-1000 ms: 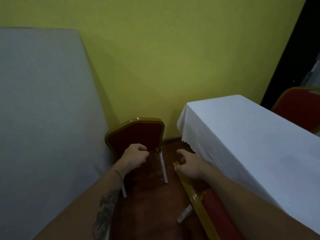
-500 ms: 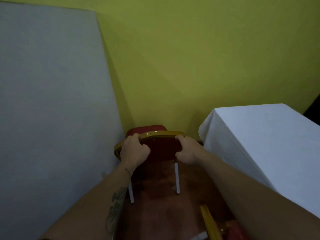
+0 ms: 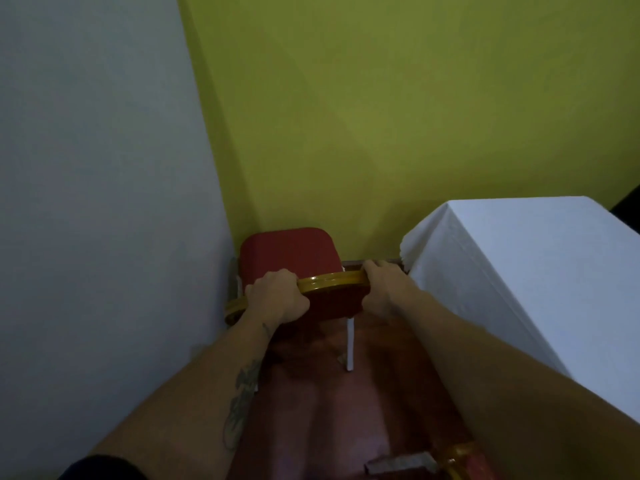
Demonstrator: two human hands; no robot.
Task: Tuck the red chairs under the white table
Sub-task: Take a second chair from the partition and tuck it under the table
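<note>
A red chair [image 3: 289, 252] with a gold frame stands in the corner, its seat facing the yellow wall and its backrest toward me. My left hand [image 3: 277, 296] grips the left end of the backrest's gold top rail. My right hand [image 3: 384, 285] grips the rail's right end. One white rear leg [image 3: 349, 344] shows below the backrest. The table under a white cloth [image 3: 519, 271] stands to the right, its near corner a short way from my right hand. A second red chair [image 3: 464, 462] with a gold frame shows only partly at the bottom edge, under my right forearm.
A grey wall [image 3: 104, 202] closes the left side, touching the chair's frame. The yellow wall [image 3: 381, 116] runs behind the chair and table. A reddish-brown floor [image 3: 329, 410] lies between the grey wall and the table.
Both hands went from reaching near the chairs to gripping the first chair's backrest rail. The view moved closer and over the chair, so its seat now shows. The second chair slid down out of view.
</note>
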